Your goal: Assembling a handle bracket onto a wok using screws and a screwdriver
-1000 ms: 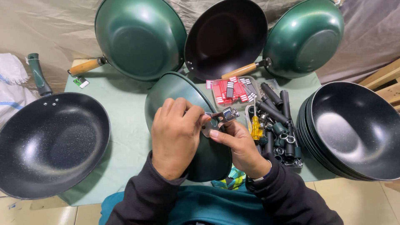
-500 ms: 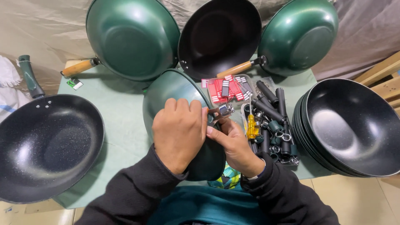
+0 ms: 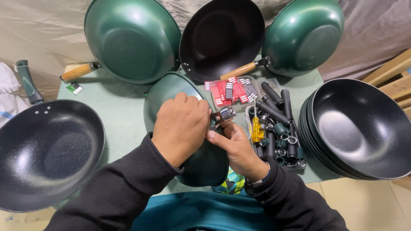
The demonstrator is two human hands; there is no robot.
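Glossy green round metal wok (image 3: 201, 162), tipped on edge at the table's near side, small shiny metal bracket (image 3: 225, 114) at its rim

Left hand (image 3: 180, 128) curled over the rim, fingers closed on the wok; right hand (image 3: 237, 145) pinches the bracket narrowly. Beside: one yellow-handled screwdriver (image 3: 257, 128) over a tray of black cylindrical handles (image 3: 278, 124). Three woks propped behind; one speckled black wok (image 3: 43, 154) left; one stack of black woks (image 3: 359, 128) right

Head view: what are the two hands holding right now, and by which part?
Both grip the green pan at its rim. The left hand wraps over the edge; the right hand supports beneath, thumb by the metal handle bracket.
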